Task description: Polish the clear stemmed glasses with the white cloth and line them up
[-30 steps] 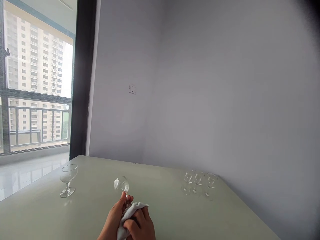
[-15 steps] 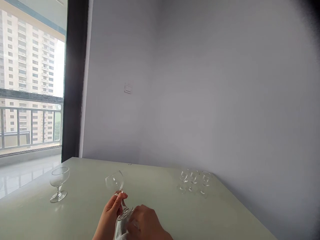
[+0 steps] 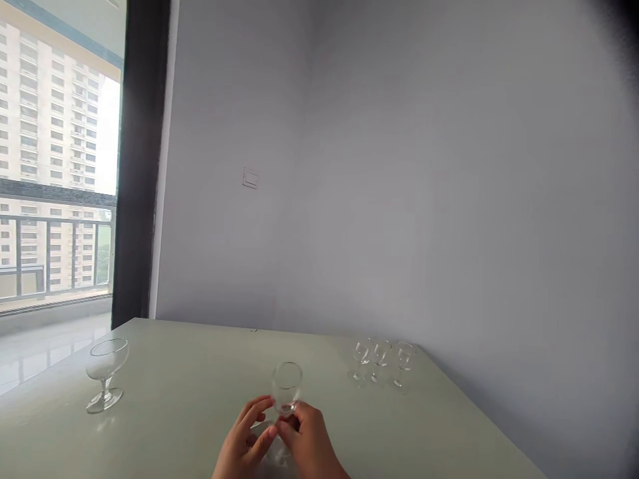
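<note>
Right hand [image 3: 312, 439] pinches the held glass [image 3: 287, 387] below its bowl, now swung upright; left hand [image 3: 242, 440], fingers apart beside it, contact unclear. I judge support has shifted right.

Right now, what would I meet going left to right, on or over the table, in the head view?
Lone stemmed glass → left hand → right hand gripping the held glass → three stemmed glasses.

Left hand [image 3: 246, 436], right hand [image 3: 308, 432] close together over near edge of table [image 3: 180, 392]; fingers curled inward, thumbs nearly meeting; forearms mostly out of view.
</note>
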### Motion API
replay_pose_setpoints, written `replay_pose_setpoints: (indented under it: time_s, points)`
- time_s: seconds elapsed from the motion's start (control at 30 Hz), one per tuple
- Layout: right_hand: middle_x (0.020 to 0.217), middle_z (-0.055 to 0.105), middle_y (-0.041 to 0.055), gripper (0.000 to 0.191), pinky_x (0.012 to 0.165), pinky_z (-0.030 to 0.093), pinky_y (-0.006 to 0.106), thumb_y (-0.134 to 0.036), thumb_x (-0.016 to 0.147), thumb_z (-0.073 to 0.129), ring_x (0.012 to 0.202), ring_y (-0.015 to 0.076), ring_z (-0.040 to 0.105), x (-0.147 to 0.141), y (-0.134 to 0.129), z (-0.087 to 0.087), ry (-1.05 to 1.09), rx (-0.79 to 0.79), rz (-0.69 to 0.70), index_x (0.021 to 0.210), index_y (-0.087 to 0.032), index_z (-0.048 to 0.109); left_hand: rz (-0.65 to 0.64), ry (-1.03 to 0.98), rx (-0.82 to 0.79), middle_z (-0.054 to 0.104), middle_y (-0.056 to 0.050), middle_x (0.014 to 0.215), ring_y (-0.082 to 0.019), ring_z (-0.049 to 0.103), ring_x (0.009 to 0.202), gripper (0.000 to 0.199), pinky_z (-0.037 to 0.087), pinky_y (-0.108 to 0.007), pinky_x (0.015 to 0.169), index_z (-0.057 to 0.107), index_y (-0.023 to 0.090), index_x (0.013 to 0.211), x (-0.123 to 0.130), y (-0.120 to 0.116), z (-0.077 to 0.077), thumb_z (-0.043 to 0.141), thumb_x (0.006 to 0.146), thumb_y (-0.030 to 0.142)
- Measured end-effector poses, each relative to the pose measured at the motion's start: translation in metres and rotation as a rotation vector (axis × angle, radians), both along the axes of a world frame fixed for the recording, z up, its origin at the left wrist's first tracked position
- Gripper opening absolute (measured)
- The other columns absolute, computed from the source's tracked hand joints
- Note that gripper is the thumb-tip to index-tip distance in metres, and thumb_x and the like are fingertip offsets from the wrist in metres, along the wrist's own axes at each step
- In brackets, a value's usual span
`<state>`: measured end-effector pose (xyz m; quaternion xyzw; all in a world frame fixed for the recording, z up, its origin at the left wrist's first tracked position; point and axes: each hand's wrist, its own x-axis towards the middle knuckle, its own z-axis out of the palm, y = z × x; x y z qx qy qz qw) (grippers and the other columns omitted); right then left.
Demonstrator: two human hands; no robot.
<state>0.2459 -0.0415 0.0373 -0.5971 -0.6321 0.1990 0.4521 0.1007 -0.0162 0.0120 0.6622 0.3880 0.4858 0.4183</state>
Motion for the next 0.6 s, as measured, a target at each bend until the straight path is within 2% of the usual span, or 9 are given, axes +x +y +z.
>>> replay_pose_setpoints:
  time_s: [0.13,0.27,0.43,0.5,0.6]
  points:
    - [0.07,0.07,0.0072,0.031,0.062,0.049,0.027,-0.04,0.07,0.048,0.064,0.0198,0.063,0.066,-0.006,-0.011,0.064,-0.018,-0.188,0.076,-0.015,0.065,-0.027,0.275,0.045,0.065,-0.004,0.1,-0.018,0.061,0.08,0.035,0.05,-0.026,0.067,0.066,0.026,0.088,0.001,0.002,-0.006,0.043,0.081,0.052]
    - [0.087,0.071,0.0143,0.047,0.079,0.047,0.032,-0.052,0.067,0.043,0.084,0.0268,0.065,0.153,-0.015,-0.022,0.036,-0.038,-0.408,0.083,-0.014,0.066,0.064,0.422,0.139,0.065,-0.003,0.096,-0.017,0.06,0.074,0.027,0.048,-0.031,0.077,0.065,0.027,0.073,0.008,0.0,-0.016,0.042,0.081,0.039]
    - [0.104,0.067,0.0173,0.047,0.085,0.044,0.038,-0.046,0.069,0.039,0.099,0.0323,0.06,0.252,-0.021,-0.03,-0.018,-0.132,-0.726,0.092,-0.014,0.065,0.087,0.453,0.222,0.064,-0.002,0.095,-0.017,0.061,0.078,0.021,0.047,-0.032,0.08,0.064,0.028,0.071,0.011,-0.001,-0.023,0.045,0.079,0.032]
    - [0.103,0.067,0.0185,0.044,0.081,0.044,0.04,-0.043,0.07,0.039,0.097,0.0347,0.06,0.278,-0.021,-0.032,-0.042,-0.19,-0.815,0.092,-0.014,0.065,0.089,0.452,0.228,0.064,-0.002,0.096,-0.017,0.061,0.078,0.022,0.047,-0.032,0.079,0.064,0.028,0.07,0.01,0.0,-0.023,0.045,0.079,0.03]
    - [0.095,0.069,0.018,0.036,0.072,0.046,0.039,-0.038,0.074,0.041,0.09,0.035,0.063,0.304,-0.017,-0.036,-0.065,-0.272,-0.899,0.086,-0.015,0.066,0.095,0.431,0.218,0.065,-0.002,0.095,-0.018,0.06,0.077,0.023,0.048,-0.031,0.077,0.065,0.028,0.068,0.009,0.001,-0.022,0.044,0.079,0.032]
